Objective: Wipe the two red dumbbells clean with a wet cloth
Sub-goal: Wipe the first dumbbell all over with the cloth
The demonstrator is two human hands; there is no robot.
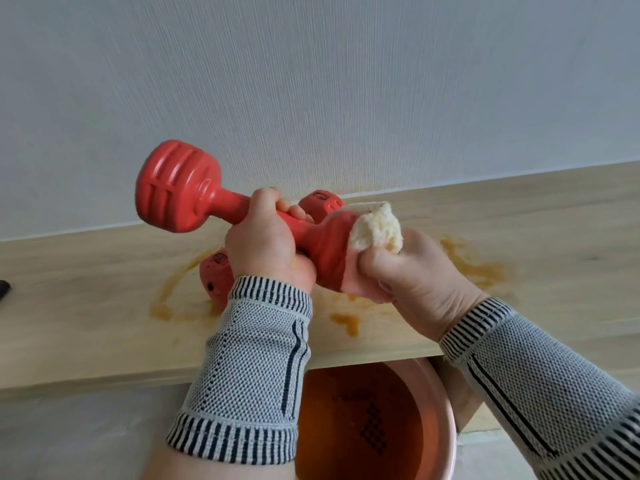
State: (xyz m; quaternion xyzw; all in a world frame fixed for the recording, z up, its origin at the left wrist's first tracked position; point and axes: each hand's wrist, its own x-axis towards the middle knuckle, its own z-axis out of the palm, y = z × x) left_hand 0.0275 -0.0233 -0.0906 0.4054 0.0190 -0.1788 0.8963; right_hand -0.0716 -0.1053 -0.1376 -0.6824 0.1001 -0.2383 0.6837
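Note:
My left hand grips the handle of a red dumbbell and holds it above the wooden shelf, its ribbed far head up at the left. My right hand clutches a bunched cream cloth and presses it against the dumbbell's near head, which the cloth partly covers. The second red dumbbell lies on the shelf behind my left hand; only its two ends show, the other end peeking out near the wall.
Orange-brown wet smears mark the shelf around the dumbbells. A round pinkish basin holding orange-tinted water stands below the shelf's front edge. A pale textured wall rises behind. A small dark object sits at the far left.

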